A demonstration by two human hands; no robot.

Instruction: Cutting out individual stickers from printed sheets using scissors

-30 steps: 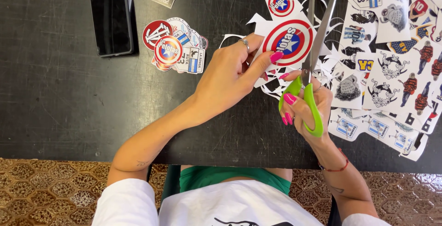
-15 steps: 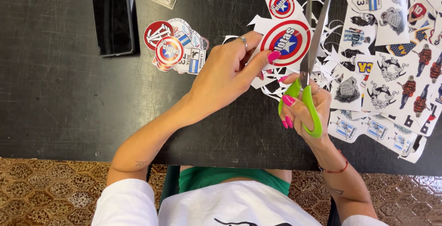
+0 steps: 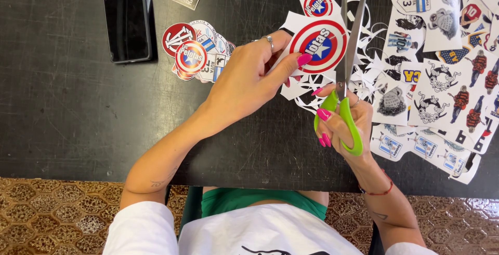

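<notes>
My left hand (image 3: 254, 78) pinches a white paper piece printed with a round red, white and blue star sticker (image 3: 318, 43), lifted slightly over the black table (image 3: 67, 120). My right hand (image 3: 345, 122) grips green-handled scissors (image 3: 347, 63); the blades point away from me, slightly apart, along the right edge of the round sticker. White paper offcuts (image 3: 306, 86) lie under and around both hands. A smaller round star sticker (image 3: 318, 3) lies just beyond the held one.
A pile of cut-out stickers (image 3: 195, 52) lies left of my left hand. A black phone (image 3: 126, 16) rests at the far left. Printed sticker sheets (image 3: 442, 63) cover the table's right side. The table's near edge runs just above my lap.
The held round sticker has turned a little in my left hand, and the scissors have shifted slightly along its right edge. Everything else stays where it was.
</notes>
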